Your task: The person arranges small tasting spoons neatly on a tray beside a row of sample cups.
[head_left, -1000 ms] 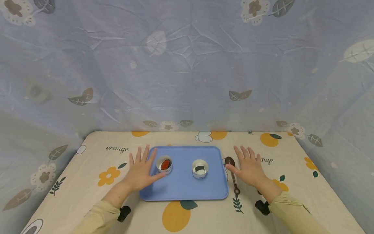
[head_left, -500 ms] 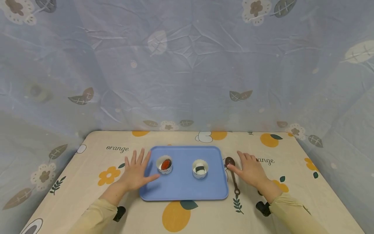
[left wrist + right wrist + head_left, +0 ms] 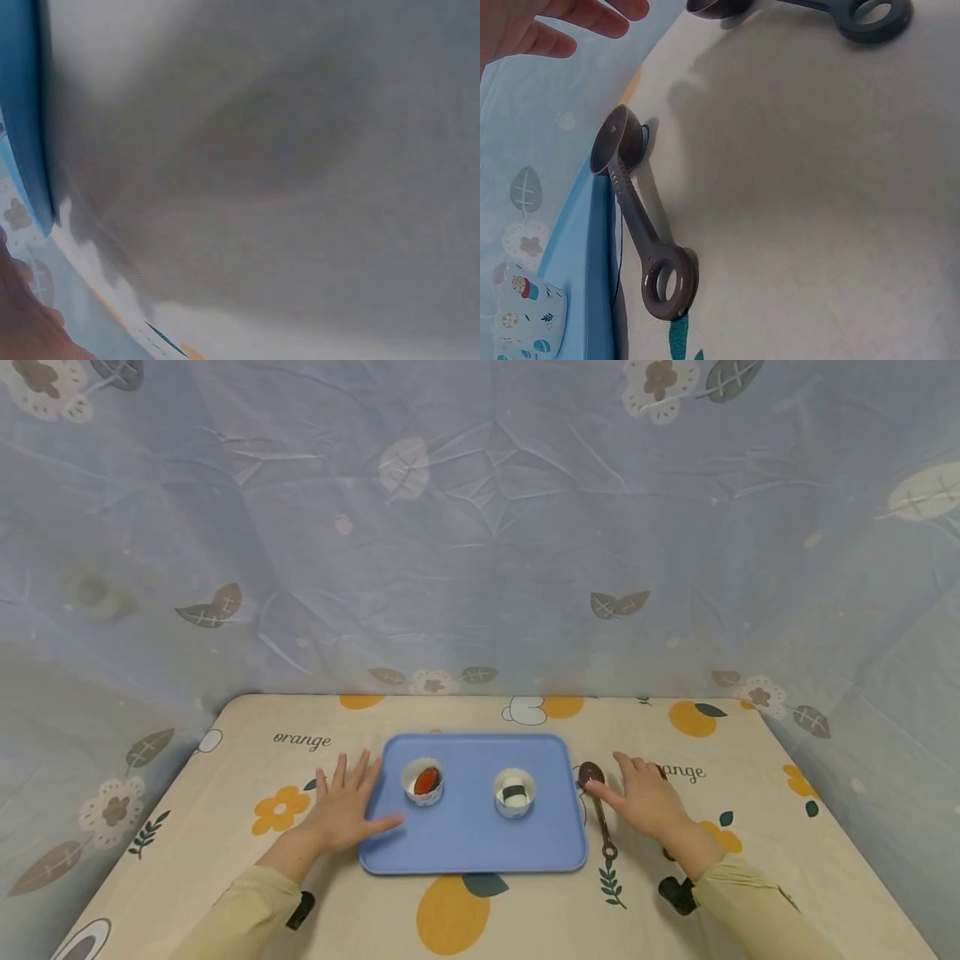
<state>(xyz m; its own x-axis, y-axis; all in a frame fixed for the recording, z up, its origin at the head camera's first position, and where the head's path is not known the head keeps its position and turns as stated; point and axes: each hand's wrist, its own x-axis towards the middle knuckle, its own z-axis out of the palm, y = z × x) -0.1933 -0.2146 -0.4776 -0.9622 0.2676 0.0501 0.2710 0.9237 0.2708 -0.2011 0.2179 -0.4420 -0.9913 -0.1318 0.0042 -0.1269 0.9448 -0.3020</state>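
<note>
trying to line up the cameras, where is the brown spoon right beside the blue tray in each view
Head: the brown spoon lies right of centre, low, just past the tray's right edge.
Left wrist: not in it.
Right wrist: the brown spoon is left of centre, ring end lower.
Shared landmark: the blue tray, upper left in left wrist, lower left in right wrist.

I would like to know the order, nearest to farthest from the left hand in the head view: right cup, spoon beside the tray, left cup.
From the left hand:
1. Left cup: in the left part of the tray.
2. Right cup: right of the tray's middle.
3. Spoon: outside the tray, on its right.
</note>
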